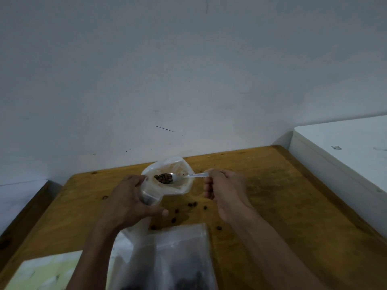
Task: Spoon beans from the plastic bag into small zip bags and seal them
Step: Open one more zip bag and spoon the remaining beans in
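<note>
My left hand (127, 201) grips a small clear zip bag (167, 185) and holds it up with its mouth open toward me. My right hand (224, 187) pinches the handle of a metal spoon (188, 176). The spoon's bowl, heaped with dark brown beans (164, 178), sits in the mouth of the zip bag. A large clear plastic bag (178, 258) with dark beans at its bottom lies at the near edge, partly under my forearms.
Several loose beans (192, 205) lie scattered on the wooden table (282, 206) between the bags. A white box (345, 155) stands at the table's right side. A pale sheet (46, 273) lies at the near left. A grey wall rises behind.
</note>
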Demonstrator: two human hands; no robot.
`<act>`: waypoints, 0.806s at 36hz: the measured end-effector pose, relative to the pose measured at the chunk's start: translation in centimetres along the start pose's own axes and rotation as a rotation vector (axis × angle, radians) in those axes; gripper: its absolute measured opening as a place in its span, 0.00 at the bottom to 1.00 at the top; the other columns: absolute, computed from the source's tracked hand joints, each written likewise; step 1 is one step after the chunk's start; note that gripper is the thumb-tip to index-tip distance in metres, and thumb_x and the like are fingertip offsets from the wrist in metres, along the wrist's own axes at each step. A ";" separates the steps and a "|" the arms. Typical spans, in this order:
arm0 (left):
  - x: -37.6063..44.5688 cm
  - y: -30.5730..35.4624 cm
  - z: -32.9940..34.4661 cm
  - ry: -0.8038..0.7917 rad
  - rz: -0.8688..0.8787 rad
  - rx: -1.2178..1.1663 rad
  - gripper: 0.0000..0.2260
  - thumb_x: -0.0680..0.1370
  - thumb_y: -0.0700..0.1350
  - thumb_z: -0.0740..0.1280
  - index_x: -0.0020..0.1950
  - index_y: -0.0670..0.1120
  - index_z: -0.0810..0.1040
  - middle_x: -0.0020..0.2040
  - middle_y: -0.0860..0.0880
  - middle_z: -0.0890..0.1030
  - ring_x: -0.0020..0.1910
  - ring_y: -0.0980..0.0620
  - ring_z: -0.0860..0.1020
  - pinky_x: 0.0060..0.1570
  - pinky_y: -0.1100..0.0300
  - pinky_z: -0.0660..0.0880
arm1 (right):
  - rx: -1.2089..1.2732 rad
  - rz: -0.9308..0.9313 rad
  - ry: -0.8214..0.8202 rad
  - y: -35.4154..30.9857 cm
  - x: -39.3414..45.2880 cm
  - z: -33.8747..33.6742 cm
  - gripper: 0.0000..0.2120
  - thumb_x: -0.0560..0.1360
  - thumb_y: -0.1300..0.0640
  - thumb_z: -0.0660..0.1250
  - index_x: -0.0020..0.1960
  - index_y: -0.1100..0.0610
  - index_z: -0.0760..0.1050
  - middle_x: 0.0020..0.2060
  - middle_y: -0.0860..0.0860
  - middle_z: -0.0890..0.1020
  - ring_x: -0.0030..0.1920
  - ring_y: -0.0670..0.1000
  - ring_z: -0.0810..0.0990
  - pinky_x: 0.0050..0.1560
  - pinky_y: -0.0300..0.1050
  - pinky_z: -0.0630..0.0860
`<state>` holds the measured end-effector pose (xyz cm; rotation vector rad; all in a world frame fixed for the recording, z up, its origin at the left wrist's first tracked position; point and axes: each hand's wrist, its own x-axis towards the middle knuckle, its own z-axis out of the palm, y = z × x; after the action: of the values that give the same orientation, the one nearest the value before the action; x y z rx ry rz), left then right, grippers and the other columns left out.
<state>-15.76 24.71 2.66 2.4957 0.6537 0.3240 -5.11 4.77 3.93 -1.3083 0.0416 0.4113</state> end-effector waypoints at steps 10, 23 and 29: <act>-0.1 -1.0 0.5 0.080 0.068 -0.093 0.40 0.57 0.59 0.82 0.65 0.54 0.71 0.59 0.54 0.74 0.54 0.52 0.75 0.50 0.55 0.76 | -0.654 -0.752 -0.183 0.5 -3.0 2.2 0.10 0.82 0.55 0.64 0.48 0.54 0.83 0.35 0.48 0.83 0.33 0.45 0.80 0.32 0.36 0.76; -1.1 -1.4 0.3 0.105 0.085 -0.308 0.54 0.48 0.77 0.73 0.70 0.56 0.70 0.59 0.57 0.79 0.55 0.54 0.79 0.49 0.56 0.80 | -0.638 -1.144 -0.167 0.1 -3.5 1.5 0.07 0.81 0.59 0.65 0.50 0.56 0.82 0.37 0.47 0.82 0.36 0.45 0.78 0.33 0.36 0.74; -0.9 -0.7 1.0 0.028 0.044 -0.333 0.54 0.48 0.74 0.75 0.70 0.54 0.70 0.57 0.56 0.78 0.52 0.59 0.76 0.44 0.66 0.75 | -0.399 -0.732 -0.029 0.0 -2.7 0.0 0.10 0.81 0.56 0.64 0.43 0.51 0.81 0.30 0.46 0.81 0.30 0.45 0.80 0.30 0.46 0.81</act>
<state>-16.39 24.35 1.33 2.1924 0.5093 0.4468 -7.58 4.06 4.60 -1.5997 -0.5544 -0.2027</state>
